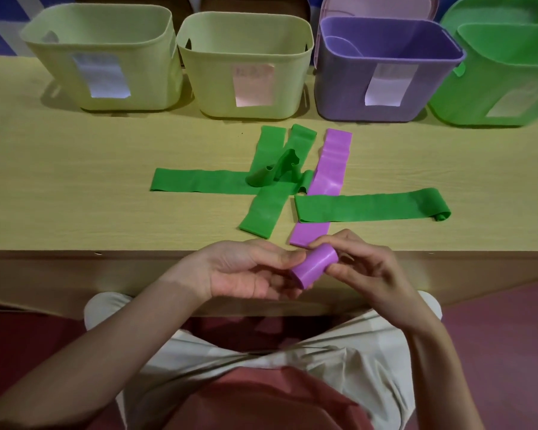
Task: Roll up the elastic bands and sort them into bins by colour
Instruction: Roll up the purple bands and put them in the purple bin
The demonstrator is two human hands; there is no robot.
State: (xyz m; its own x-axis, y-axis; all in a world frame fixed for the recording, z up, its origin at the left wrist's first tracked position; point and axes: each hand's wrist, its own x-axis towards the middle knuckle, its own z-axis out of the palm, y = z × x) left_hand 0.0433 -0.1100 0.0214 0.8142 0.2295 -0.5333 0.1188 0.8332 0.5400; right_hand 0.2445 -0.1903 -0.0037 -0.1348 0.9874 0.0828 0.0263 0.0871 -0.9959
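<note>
Nearest, the left hand (249,271) and right hand (364,268) pinch a rolled purple band (316,268) between them at the desk's (75,187) near edge. If either grip loosens, the springy roll would likely unwind before reaching the far purple bin (382,72). Green bands (199,181) lie unrolled beyond.

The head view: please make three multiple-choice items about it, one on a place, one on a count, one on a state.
1. Where is the purple bin?
A. leftmost
B. third from the left
C. on the floor

2. How many bins stand in the front row on the table?
A. two
B. four
C. six

3. The purple band in the hands is
A. rolled up
B. flat
C. knotted

Answers: 1 B, two pale bins stand to its left. 2 B, four in a row. 3 A, the left hand and right hand hold a roll.
</note>
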